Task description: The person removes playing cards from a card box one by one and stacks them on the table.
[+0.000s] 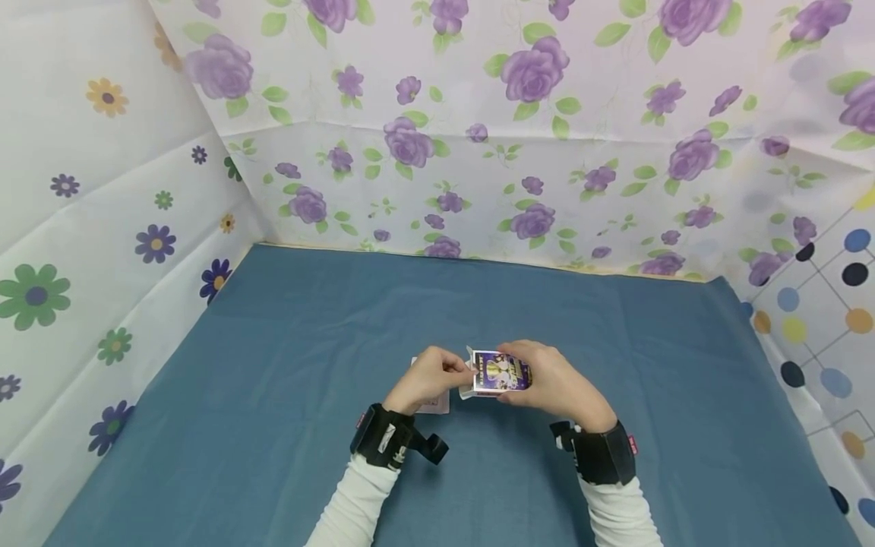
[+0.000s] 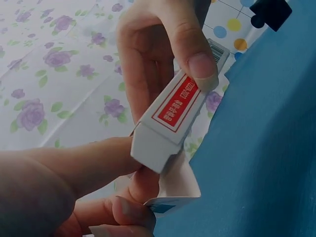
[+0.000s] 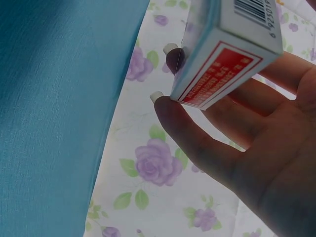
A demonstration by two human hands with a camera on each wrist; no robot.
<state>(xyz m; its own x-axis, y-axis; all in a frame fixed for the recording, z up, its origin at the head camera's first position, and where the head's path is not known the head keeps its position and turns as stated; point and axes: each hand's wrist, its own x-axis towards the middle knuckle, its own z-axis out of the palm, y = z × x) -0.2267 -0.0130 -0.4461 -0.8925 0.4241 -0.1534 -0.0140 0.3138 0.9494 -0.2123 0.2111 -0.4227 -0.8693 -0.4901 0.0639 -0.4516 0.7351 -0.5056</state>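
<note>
A small card box (image 1: 502, 372) with a purple and gold printed face is held above the table. My right hand (image 1: 557, 384) grips it by its right end, thumb along the near edge and fingers on the far side. In the left wrist view the narrow side of the card box (image 2: 175, 106) bears a red label, and its end flap (image 2: 180, 182) stands open. My left hand (image 1: 431, 378) is at that end, its curled fingers pinching the flap. Partly hidden beneath the left hand, a pale deck of cards (image 1: 437, 405) lies on the table. The box's inside cannot be seen.
A blue cloth (image 1: 328, 319) covers the table. Behind it rises a white sheet with purple roses (image 1: 533, 220); other patterned sheets stand at the left and right sides. Both wrists wear black straps with small camera mounts (image 1: 431, 448).
</note>
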